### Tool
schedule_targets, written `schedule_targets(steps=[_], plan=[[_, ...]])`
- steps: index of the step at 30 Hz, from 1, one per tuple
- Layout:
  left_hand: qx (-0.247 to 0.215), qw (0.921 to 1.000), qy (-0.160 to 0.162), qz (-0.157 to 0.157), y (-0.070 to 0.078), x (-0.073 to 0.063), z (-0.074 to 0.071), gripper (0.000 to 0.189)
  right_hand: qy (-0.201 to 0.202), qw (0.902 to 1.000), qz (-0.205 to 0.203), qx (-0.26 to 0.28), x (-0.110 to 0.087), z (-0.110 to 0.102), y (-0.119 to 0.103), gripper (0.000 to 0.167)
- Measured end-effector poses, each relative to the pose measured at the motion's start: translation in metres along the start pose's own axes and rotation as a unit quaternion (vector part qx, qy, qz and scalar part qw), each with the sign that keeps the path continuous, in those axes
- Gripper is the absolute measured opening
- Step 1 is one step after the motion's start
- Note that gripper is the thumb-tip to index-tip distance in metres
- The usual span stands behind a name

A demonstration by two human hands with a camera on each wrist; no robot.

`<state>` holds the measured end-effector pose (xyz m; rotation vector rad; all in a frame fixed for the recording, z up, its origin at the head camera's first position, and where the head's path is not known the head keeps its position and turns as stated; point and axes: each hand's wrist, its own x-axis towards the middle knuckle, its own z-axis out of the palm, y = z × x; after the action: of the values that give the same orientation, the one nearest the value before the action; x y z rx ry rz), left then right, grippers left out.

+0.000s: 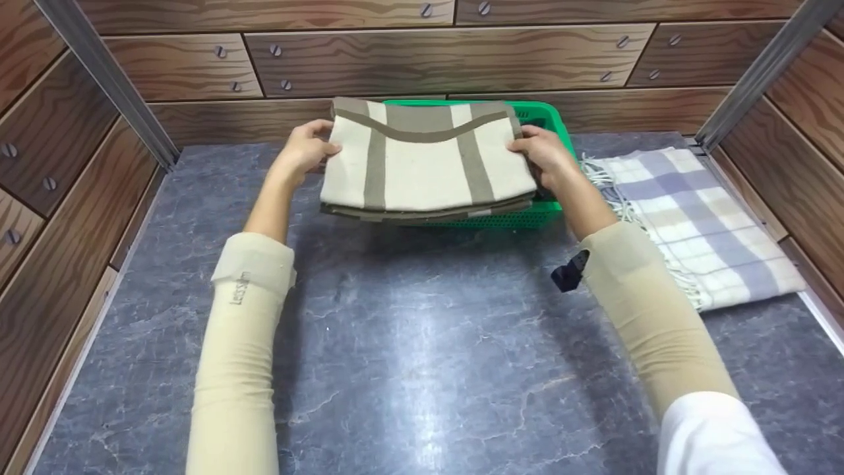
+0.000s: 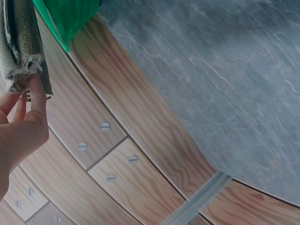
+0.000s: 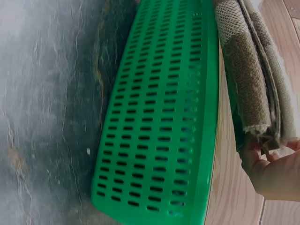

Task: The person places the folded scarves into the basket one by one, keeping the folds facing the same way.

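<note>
A folded cream blanket with brown-grey stripes (image 1: 425, 168) is held up over a green plastic basket (image 1: 557, 125) at the back of the surface. My left hand (image 1: 306, 152) pinches its left edge, thumb on top and fingers beneath. On the opposite edge my right hand (image 1: 544, 155) grips in the same way, above the basket's right part. In the left wrist view the folded layers and frayed end of the blanket (image 2: 28, 51) sit between thumb and fingers. The right wrist view shows the basket's slotted side (image 3: 145, 126) below the blanket (image 3: 248, 70). Most of the basket's inside is hidden.
A folded plaid blanket with fringe (image 1: 712, 224), white, lilac and beige, lies on the right. Wood-patterned walls (image 1: 435, 63) with metal corner posts (image 1: 109, 79) enclose the grey marbled surface (image 1: 409, 343). A small black device (image 1: 569, 272) is at my right forearm.
</note>
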<state>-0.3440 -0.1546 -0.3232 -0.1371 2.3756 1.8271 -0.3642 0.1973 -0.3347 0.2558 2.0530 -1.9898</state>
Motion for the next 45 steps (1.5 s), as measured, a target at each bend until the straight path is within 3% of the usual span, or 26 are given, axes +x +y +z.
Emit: schedule_targets(steps=[14, 22, 36, 45], plan=[[-0.011, 0.9996, 0.018, 0.018, -0.001, 0.019, 0.031, 0.036, 0.024, 0.9994, 0.008, -0.024, 0.006, -0.024, -0.004, 0.047], [0.026, 0.9967, 0.041, 0.065, -0.001, 0.03, 0.047, 0.035, 0.043, 0.9979, 0.026, -0.039, 0.008, -0.036, -0.01, 0.06], [0.123, 0.989, 0.067, 0.046, 0.013, 0.047, 0.062, 0.036, 0.066, 0.9966, 0.035, -0.033, 0.014, -0.045, -0.018, 0.06], [0.163, 0.9802, 0.098, 0.056, 0.005, 0.055, 0.075, 0.036, 0.092, 0.9923, 0.02, -0.081, 0.018, -0.046, -0.013, 0.057]])
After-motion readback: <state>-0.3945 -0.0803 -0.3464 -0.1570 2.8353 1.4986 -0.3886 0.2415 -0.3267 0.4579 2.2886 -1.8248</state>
